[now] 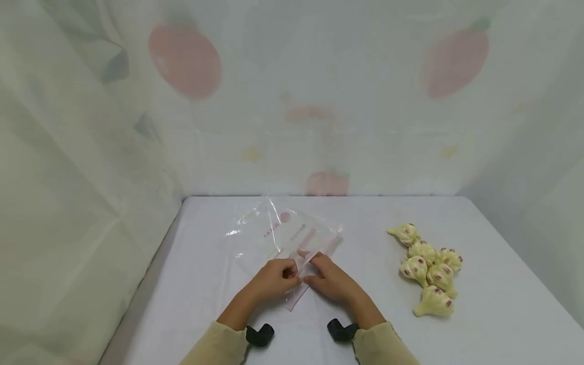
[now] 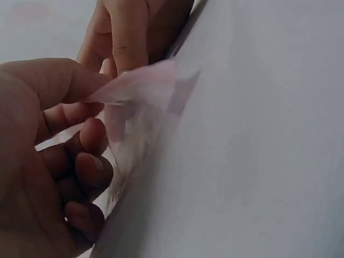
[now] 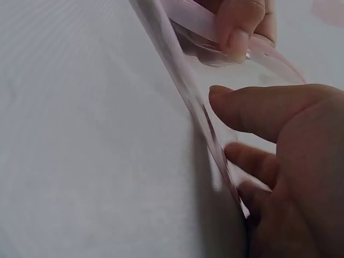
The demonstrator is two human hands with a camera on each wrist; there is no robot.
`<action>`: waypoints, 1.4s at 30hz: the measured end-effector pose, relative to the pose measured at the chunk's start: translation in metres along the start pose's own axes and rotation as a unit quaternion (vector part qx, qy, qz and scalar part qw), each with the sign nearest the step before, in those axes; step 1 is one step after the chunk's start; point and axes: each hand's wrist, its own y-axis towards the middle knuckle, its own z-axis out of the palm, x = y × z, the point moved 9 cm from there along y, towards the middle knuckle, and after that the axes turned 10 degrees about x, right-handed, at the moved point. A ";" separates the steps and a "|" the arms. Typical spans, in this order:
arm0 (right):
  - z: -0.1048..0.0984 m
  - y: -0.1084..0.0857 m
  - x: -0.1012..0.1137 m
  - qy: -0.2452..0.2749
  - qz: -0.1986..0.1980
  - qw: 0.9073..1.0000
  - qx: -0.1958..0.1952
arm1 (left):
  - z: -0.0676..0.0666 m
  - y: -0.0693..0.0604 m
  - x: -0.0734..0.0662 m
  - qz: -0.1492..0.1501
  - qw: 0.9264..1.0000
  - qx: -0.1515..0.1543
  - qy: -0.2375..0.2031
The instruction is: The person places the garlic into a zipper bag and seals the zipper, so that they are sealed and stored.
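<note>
A clear plastic bag [image 1: 255, 233] with pink print and a pink band along its near edge lies at the middle of the table. My left hand [image 1: 275, 278] pinches the pink edge [image 2: 153, 83] between thumb and index finger, lifting one layer. In the right wrist view, the two layers stand apart there. My right hand [image 1: 335, 281] is at the same edge. Its thumb [image 3: 258, 107] stands apart from the other fingers, which touch the film, their tips partly hidden. Whether they are inside or behind the bag I cannot tell.
Several garlic bulbs [image 1: 440, 276], pale yellow with purplish marks, lie clustered on the right of the white table [image 1: 191, 284]. A pale curtain [image 1: 255, 101] with printed fruit hangs behind and at both sides. Black wrist mounts [image 1: 260, 335] sit at both wrists.
</note>
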 end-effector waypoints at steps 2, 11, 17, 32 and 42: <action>-0.004 0.000 -0.003 -0.012 -0.003 1.000 -0.023 | 0.002 0.001 0.006 0.005 1.000 0.007 -0.021; -0.028 -0.010 -0.035 0.021 0.097 0.983 -0.156 | -0.001 -0.003 0.016 0.005 0.994 -0.031 -0.105; -0.035 -0.018 -0.048 0.082 0.165 0.963 -0.195 | -0.013 -0.007 0.022 0.011 0.980 -0.103 -0.167; -0.113 -0.068 -0.044 -0.002 0.099 0.907 -0.410 | -0.009 -0.007 0.030 -0.008 0.974 -0.098 -0.204; -0.169 -0.120 -0.054 -0.062 0.264 0.870 -0.412 | -0.013 -0.011 0.027 0.003 0.975 -0.099 -0.200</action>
